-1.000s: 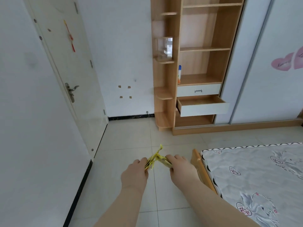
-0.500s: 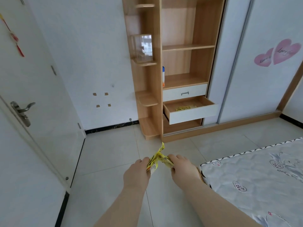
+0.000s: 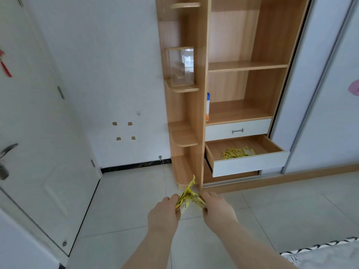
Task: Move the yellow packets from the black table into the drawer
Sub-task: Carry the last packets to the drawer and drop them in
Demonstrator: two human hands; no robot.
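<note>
Head view: both hands' (image 3: 164, 215) grip hides the yellow packets' (image 3: 187, 197) lower halves.

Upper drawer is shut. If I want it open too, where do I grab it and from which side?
Take the small metal bar handle at the middle of the upper drawer front. It lies horizontal, so hook fingers over it from above and pull straight out. Come from the front, over the open lower drawer. Both hands hold yellow packets, so free one first.

We see two hands: a left hand (image 3: 164, 214) and a right hand (image 3: 218, 209). We see two drawers, one open drawer (image 3: 250, 165) and one shut drawer (image 3: 238, 130). We see one door (image 3: 38, 133), one bottle (image 3: 207, 106) and four small wall marks (image 3: 124, 131).
</note>
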